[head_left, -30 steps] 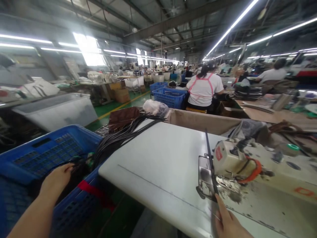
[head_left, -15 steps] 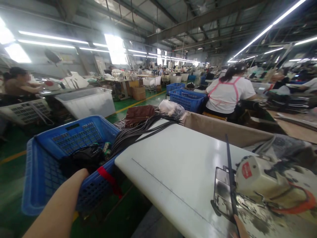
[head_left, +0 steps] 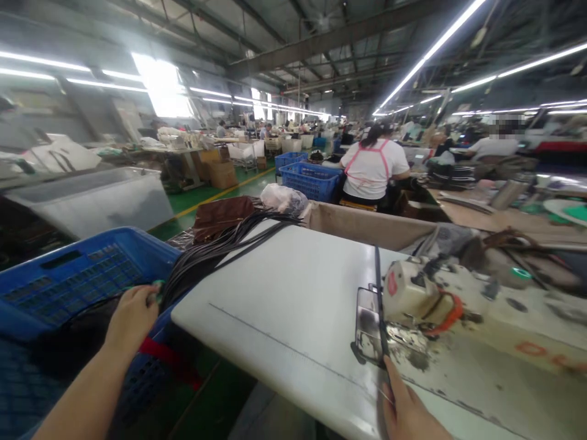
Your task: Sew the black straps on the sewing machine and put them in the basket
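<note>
- My right hand [head_left: 410, 403] is partly open, index finger stretched forward and touching the near end of a narrow black strip [head_left: 378, 275]; I cannot tell whether the thumb clamps it.
- That strip runs away from the fingertip, over the edge of a metal plate [head_left: 367, 321] and on toward the far side of the white tabletop [head_left: 284, 287].
- My left hand [head_left: 131, 321] has its fingers curled, over the blue basket [head_left: 107, 244], near its tabletop side. A small greenish thing [head_left: 159, 291] shows at the fingertips; I cannot tell if they grip it.
- Just right of the strip I see the sewing machine [head_left: 458, 305], with an orange band around its head.
- Dark material, too dim to make out, lies in the basket; a red strap [head_left: 167, 357] hangs at its side.
- A bundle of black strips [head_left: 213, 247] drapes over the tabletop's left edge, near a brown bundle [head_left: 222, 217].
- Farther off, a co-worker [head_left: 373, 165] sits facing away.
</note>
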Demonstrator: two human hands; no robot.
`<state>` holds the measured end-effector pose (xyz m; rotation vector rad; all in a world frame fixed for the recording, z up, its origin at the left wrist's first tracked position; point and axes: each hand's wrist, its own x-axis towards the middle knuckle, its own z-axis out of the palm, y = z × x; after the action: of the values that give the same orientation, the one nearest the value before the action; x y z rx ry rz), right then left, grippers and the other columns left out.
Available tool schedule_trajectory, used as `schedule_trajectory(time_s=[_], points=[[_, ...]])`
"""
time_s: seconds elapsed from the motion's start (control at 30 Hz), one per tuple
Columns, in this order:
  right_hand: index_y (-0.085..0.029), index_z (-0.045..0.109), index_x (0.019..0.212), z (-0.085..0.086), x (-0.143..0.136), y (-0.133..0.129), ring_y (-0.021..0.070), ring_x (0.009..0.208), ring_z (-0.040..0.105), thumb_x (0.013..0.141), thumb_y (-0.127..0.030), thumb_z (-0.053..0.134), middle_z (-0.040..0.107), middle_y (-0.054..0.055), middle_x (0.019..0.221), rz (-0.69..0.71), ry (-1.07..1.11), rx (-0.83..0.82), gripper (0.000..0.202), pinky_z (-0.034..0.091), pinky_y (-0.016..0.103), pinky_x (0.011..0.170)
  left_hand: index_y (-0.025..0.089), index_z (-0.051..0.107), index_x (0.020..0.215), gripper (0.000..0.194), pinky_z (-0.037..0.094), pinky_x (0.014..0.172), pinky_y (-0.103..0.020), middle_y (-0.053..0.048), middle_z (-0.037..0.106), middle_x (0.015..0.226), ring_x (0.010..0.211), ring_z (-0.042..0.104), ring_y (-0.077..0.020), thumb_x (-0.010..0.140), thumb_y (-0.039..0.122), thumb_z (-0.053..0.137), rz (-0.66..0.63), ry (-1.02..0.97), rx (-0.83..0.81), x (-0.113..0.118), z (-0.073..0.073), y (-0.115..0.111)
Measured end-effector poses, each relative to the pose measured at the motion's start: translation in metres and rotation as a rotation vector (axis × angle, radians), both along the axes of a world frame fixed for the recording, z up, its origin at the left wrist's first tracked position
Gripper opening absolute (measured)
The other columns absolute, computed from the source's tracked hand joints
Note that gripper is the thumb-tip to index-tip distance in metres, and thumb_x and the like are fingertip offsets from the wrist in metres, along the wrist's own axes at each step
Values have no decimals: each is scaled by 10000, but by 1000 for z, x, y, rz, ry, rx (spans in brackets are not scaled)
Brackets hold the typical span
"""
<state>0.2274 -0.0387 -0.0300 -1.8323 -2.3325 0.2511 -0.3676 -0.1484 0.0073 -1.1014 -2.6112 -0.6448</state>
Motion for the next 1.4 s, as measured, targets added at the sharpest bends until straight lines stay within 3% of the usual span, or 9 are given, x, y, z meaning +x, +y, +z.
schedule_trajectory(time_s=[0.13,0.27,0.43,0.57,0.7,0.83,0.97,1.13,1.4], points=[[-161,466,1564,23,-21,-14,247,861,796,1061,-209,327,778,143,1168,-63,-167,-49,524,606,326,715,177,661,1089,331,424,1191,-461,-146,652,1266,1242,605,-303,862,306,459,-394,12,104,66,-16,67],[-162,413,1594,36,-29,-16,264,918,779,1024,-153,403,751,142,1212,-86,-187,-130,570,598,349,748,213,723,1144,348,474,1167,-461,-122,688,1309,1228,651,-282,914,311,482,-823,-185,163,181,-37,118],[-159,423,1585,39,-28,-19,259,889,766,991,-141,448,751,140,1162,-99,-148,-121,595,575,331,745,260,691,1312,388,424,1227,-452,-77,680,1406,1417,547,-247,975,234,500,-1266,-308,89,322,-47,138],[-152,427,1579,36,-27,-22,254,903,761,956,-130,486,746,139,1171,-94,-110,-100,627,565,311,751,237,606,1431,464,325,1271,-528,-83,606,1516,1533,405,-276,991,165,477,-1444,-186,26,383,-46,143],[-151,468,1555,30,-19,-22,282,942,765,1017,-232,441,741,160,1227,-104,48,-108,545,579,350,788,197,597,1429,481,324,1265,-517,-90,616,1507,1499,460,-262,978,99,462,-1447,-46,16,404,-51,143],[-167,600,1429,25,-1,-18,282,1061,741,1026,-398,454,738,144,1290,-144,468,-66,487,566,362,903,174,610,1412,425,349,1256,-466,-83,628,1495,1444,528,-231,1025,151,437,-1413,85,50,411,-55,137],[-182,745,1137,26,14,-9,222,753,695,933,-471,559,793,77,968,-236,761,-77,399,552,323,753,169,584,1446,447,372,1236,-447,-95,584,1539,1468,502,-242,1082,361,409,-1370,159,56,413,-50,134],[-194,756,973,18,25,-3,185,621,564,866,-530,617,687,9,724,-258,853,-113,379,479,306,637,136,547,1482,616,329,1256,-429,-114,537,1579,1496,462,-261,1063,562,395,-1362,185,23,413,-46,134],[-188,757,943,7,31,-7,145,478,416,844,-626,665,474,-63,521,-279,966,-148,458,356,272,473,118,522,1507,683,285,1269,-423,-125,510,1598,1502,451,-270,1056,606,360,-1357,163,-30,412,-41,133]])
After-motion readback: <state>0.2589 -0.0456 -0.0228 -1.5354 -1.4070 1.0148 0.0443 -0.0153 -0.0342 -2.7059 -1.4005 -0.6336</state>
